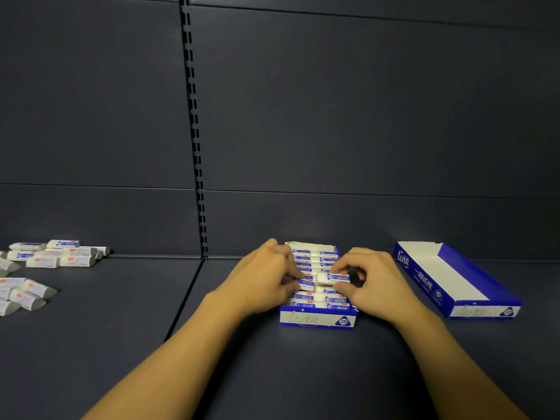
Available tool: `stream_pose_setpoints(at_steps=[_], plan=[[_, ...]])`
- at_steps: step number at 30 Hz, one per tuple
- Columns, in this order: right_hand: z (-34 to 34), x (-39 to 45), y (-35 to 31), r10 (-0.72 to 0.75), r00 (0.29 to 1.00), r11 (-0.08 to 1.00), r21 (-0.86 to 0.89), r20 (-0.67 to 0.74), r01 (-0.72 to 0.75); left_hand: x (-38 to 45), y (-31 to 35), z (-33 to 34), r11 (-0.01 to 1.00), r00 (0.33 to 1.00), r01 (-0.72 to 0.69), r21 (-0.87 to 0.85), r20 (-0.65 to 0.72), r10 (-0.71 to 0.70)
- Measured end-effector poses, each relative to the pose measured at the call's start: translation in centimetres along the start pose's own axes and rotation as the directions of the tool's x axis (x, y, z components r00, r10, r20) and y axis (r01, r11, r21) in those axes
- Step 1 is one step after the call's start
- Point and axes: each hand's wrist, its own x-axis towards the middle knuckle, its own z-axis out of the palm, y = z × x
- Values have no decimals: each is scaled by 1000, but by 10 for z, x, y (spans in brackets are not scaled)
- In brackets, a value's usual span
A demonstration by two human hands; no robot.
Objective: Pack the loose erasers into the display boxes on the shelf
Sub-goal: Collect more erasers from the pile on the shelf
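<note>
Right hand [374,278] pinches white eraser with blue paper sleeve [332,278] above middle of blue-and-white cardboard display box [316,319], centre of dark shelf [272,374]. Left hand [263,277], fingers curled, grips eraser at box's left row; fingertips hidden. Empty second blue display box [454,277] right. Loose wrapped erasers [54,254] far left, partly cut off.

Both hands [315,278] grip erasers [332,277] over box [316,320].

Dark shelf [121,344] carries 2 display boxes [316,319]; loose erasers [54,256].
</note>
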Motion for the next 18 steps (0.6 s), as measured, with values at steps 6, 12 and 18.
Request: stream_pose_setpoints(at_steps=[6, 12, 18], plan=[[0, -2, 0, 5, 1000, 1000, -22, 18, -4, 0, 5, -2, 1000, 1000, 6, 15, 16, -6], [0, -4, -2, 24, 999, 999, -34, 21, -23, -2, 8, 0, 999, 999, 43, 4, -21, -42], [2, -3, -4, 43, 997, 999, -27, 56, -41, -2, 10, 2, 997, 997, 71, -43, -29, -73]])
